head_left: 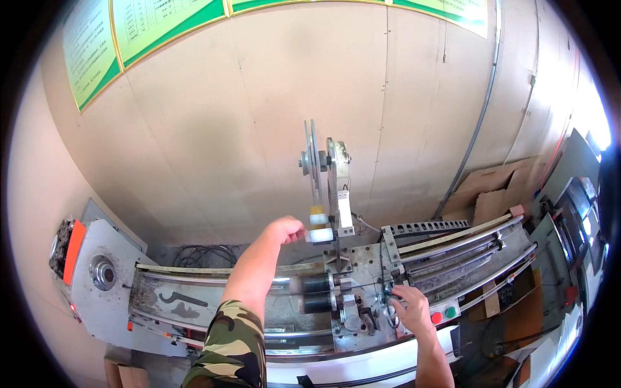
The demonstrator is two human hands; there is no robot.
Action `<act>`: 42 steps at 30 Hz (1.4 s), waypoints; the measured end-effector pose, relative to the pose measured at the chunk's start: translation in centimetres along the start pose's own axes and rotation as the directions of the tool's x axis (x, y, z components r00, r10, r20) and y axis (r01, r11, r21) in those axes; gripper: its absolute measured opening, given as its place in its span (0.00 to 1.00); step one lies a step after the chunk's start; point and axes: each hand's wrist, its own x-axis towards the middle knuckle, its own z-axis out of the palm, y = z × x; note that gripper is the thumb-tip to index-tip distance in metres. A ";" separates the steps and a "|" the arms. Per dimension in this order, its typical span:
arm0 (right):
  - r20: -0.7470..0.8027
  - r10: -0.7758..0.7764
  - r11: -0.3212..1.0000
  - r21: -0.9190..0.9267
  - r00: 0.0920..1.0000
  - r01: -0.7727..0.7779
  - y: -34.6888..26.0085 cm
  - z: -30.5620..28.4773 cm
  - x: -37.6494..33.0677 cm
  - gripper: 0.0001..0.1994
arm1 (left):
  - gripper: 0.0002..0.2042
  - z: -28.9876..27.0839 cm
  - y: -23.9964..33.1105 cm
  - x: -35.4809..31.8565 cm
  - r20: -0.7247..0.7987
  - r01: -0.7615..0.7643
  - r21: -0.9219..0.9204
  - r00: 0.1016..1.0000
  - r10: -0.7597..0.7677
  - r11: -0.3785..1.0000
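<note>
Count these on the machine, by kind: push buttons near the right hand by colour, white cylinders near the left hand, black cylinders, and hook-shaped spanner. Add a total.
Red push button: 1
Green push button: 1
White cylinders: 2
Black cylinders: 2
Hook-shaped spanner: 1
Total: 7

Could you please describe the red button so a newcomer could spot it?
Find the long machine by the wall, then the right hand at it. Just right of that hand, on a pale panel, sits the red button, set apart by colour from the green button beside it.
</note>
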 end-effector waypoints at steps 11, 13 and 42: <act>0.009 0.024 0.986 0.163 1.000 -0.025 0.6 0.5 -1.7 0.12 | 0.07 3.1 5.1 -8.4 -0.052 -0.066 -0.062 0.997 0.062 0.996; 0.042 0.022 0.985 0.169 0.999 -0.028 0.1 0.7 -1.1 0.12 | 0.05 3.8 4.7 -9.0 -0.062 -0.094 -0.068 0.994 0.090 0.993; 0.514 -0.047 0.996 -0.037 0.857 0.077 3.0 5.6 8.1 0.08 | 0.07 3.0 -6.4 8.2 -0.086 -0.771 0.323 0.554 0.828 0.549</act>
